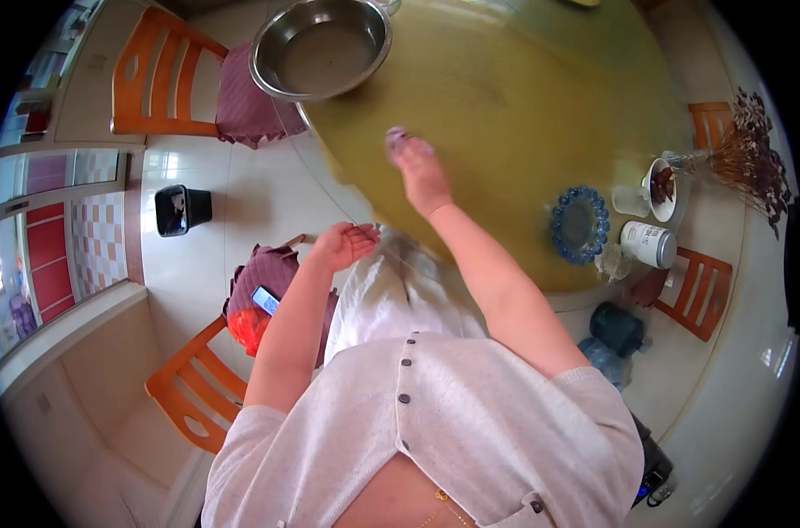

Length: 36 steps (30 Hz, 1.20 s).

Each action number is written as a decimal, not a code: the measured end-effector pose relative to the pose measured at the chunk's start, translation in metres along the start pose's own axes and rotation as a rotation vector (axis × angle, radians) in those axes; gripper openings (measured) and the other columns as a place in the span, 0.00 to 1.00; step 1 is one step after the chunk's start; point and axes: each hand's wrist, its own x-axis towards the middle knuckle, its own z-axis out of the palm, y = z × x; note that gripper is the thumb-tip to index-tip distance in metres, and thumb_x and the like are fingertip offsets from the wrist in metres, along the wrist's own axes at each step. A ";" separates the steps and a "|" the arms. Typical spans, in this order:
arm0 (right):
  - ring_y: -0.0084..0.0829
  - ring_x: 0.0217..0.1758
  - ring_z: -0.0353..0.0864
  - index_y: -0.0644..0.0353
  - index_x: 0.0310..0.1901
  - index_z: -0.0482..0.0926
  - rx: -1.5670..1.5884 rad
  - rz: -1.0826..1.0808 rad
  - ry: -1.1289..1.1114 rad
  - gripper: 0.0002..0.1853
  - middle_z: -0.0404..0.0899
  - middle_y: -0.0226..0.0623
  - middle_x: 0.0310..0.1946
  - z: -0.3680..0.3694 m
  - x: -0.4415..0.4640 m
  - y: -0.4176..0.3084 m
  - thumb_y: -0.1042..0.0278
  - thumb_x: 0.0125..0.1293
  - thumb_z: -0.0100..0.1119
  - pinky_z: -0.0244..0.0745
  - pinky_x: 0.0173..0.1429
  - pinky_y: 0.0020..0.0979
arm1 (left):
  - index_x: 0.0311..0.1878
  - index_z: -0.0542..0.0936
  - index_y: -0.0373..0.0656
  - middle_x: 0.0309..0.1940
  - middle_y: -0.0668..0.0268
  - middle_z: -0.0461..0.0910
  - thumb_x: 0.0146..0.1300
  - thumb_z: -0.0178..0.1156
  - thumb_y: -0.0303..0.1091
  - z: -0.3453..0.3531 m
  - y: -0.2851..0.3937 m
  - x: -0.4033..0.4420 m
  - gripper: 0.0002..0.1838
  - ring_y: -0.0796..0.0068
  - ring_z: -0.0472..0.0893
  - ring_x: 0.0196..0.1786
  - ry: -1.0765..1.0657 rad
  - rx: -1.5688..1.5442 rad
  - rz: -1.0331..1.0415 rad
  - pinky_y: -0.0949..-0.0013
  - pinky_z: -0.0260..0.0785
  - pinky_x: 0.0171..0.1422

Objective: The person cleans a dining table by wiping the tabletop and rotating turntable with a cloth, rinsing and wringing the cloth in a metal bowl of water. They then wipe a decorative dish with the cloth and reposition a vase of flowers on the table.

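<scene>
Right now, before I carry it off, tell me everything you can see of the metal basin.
The basin is round, wide and shiny silver, with a rolled-looking rim; it looks like stainless steel. It sits upright on the yellowish table, at the edge, and seems to reach a little past it. Inside is a murky, greyish-brown liquid; its depth can't be judged. The far rim meets the top of the picture. Neither the right hand nor the left hand touches it.

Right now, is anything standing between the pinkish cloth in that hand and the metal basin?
Nothing visible does. From the pinkish cloth under the right hand to the metal basin, only bare tabletop shows. The blue glass dish sits well off to the right, outside that path.
</scene>
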 end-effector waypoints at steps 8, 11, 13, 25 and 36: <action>0.36 0.65 0.68 0.57 0.54 0.78 0.346 -0.218 -0.145 0.19 0.75 0.36 0.58 0.009 -0.069 -0.104 0.72 0.62 0.46 0.56 0.72 0.39 | 0.52 0.72 0.30 0.52 0.49 0.77 0.68 0.38 0.34 -0.001 -0.004 -0.002 0.20 0.54 0.77 0.56 0.066 -0.172 0.141 0.54 0.68 0.65; 0.36 0.63 0.72 0.60 0.55 0.76 0.600 -0.227 -0.218 0.20 0.77 0.41 0.55 0.002 -0.085 -0.106 0.79 0.61 0.46 0.63 0.69 0.37 | 0.54 0.71 0.30 0.55 0.50 0.75 0.68 0.39 0.35 -0.012 -0.009 -0.003 0.20 0.55 0.77 0.57 -0.064 -0.244 0.047 0.53 0.69 0.64; 0.29 0.43 0.76 0.63 0.52 0.78 1.055 0.385 -0.424 0.19 0.80 0.40 0.44 -0.031 -0.078 -0.106 0.81 0.62 0.43 0.70 0.47 0.31 | 0.54 0.71 0.30 0.53 0.51 0.77 0.69 0.39 0.35 -0.013 -0.013 -0.001 0.20 0.55 0.77 0.56 -0.015 -0.172 0.064 0.55 0.69 0.64; 0.27 0.21 0.77 0.62 0.49 0.79 0.965 0.703 0.025 0.16 0.80 0.37 0.32 -0.024 -0.007 -0.061 0.79 0.65 0.43 0.72 0.25 0.28 | 0.58 0.69 0.27 0.57 0.46 0.74 0.68 0.36 0.34 -0.001 -0.018 -0.017 0.24 0.53 0.74 0.60 0.268 -0.141 0.420 0.57 0.66 0.66; 0.37 0.45 0.77 0.60 0.36 0.78 0.170 -0.120 -0.279 0.06 0.74 0.37 0.40 -0.030 -0.071 -0.097 0.71 0.59 0.52 0.77 0.46 0.37 | 0.56 0.71 0.28 0.57 0.48 0.75 0.68 0.36 0.34 -0.006 -0.044 -0.030 0.23 0.54 0.75 0.60 0.209 -0.179 0.366 0.58 0.67 0.66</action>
